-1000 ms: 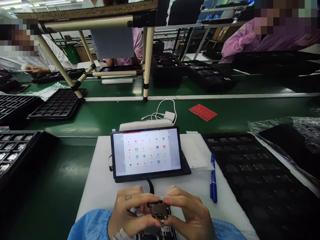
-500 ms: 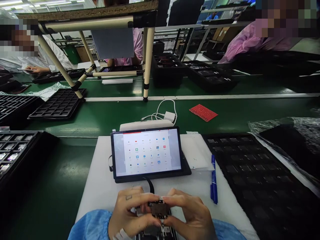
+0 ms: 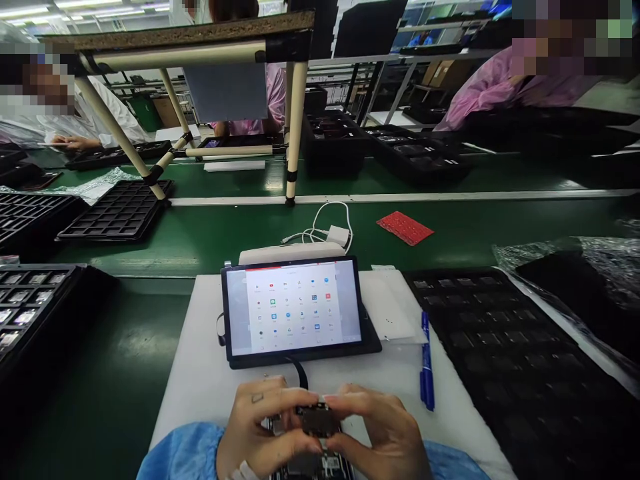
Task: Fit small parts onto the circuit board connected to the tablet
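parts tray (image 3: 69, 283) lies at your ten o'clock. close in at twelve, your left hand (image 3: 265, 427) is pinched onto the dark module (image 3: 319, 421), over a partly hidden device (image 3: 300, 465), contact unclear; your right hand (image 3: 377, 430) clamps that module too. best grip only its edges, lightly and level, squeezing both sides evenly. blue pen (image 3: 426, 360) sits at one o'clock.

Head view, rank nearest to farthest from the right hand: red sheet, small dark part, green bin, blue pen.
From the right hand:
1. Small dark part: held in it, at its left.
2. Blue pen: ahead and to the right, on the white mat.
3. Red sheet: farther ahead, on the green surface.
4. Green bin: far background, left.
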`<state>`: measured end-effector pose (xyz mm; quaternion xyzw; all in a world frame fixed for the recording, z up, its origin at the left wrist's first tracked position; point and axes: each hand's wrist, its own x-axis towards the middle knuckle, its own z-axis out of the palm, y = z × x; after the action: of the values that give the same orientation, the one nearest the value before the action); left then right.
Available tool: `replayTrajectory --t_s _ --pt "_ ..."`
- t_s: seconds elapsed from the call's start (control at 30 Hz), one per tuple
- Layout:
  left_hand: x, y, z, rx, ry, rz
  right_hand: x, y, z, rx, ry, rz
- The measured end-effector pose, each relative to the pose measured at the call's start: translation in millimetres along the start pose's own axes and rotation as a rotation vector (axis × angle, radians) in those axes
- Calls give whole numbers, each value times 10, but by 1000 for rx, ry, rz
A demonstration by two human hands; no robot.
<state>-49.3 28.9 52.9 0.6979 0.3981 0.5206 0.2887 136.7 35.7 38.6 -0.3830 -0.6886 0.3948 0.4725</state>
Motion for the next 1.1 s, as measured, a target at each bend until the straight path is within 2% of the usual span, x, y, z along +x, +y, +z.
replayTrajectory --t_s 0.27,0.43,0.63,0.73,0.93,1.1 --pt "56 14 -9 19 16 4 -87 109 -23 -95 -19 52" --pt "48 24 -15 -35 -46 -78 -147 135 -30 10 -16 140" --pt "-3 -23 -16 -200 -129 -135 -96 125 -22 91 -25 28" --pt "-20 -45 -28 -252 -171 -189 -58 91 -12 126 -39 15" --pt "-14 -33 -33 -303 -189 -230 -25 29 -2 66 10 -28" --pt "-1 -19 -38 -314 -208 -255 -94 74 -26 85 -29 38"
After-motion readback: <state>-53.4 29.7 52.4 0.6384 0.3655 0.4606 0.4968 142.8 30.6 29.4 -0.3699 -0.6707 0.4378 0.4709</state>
